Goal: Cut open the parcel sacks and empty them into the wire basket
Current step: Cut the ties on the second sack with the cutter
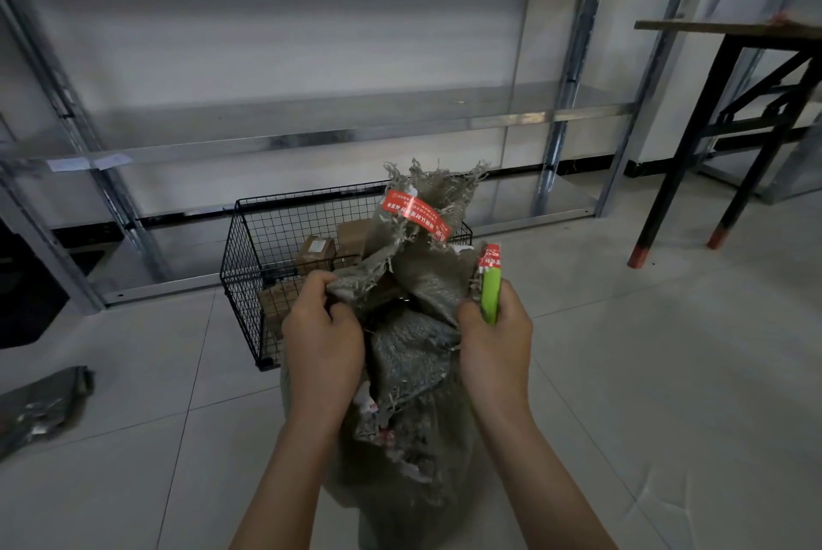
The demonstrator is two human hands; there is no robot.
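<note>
A grey woven parcel sack [413, 376] stands on the floor right in front of me, its frayed top sealed with red tape [418, 213]. My left hand [322, 338] grips the left flap of the sack's torn mouth. My right hand [496, 345] holds a green cutter [490, 298] upright and also pinches the right edge of the mouth. A scrap of red tape clings to the cutter's tip. Behind the sack stands a black wire basket [249, 247] holding several brown cardboard parcels [316, 256].
A metal shelving rack [311, 136] runs along the wall behind the basket. A black table frame with red-tipped legs [694, 149] stands at the right. An empty flattened grey sack [42, 405] lies on the tiled floor at the left.
</note>
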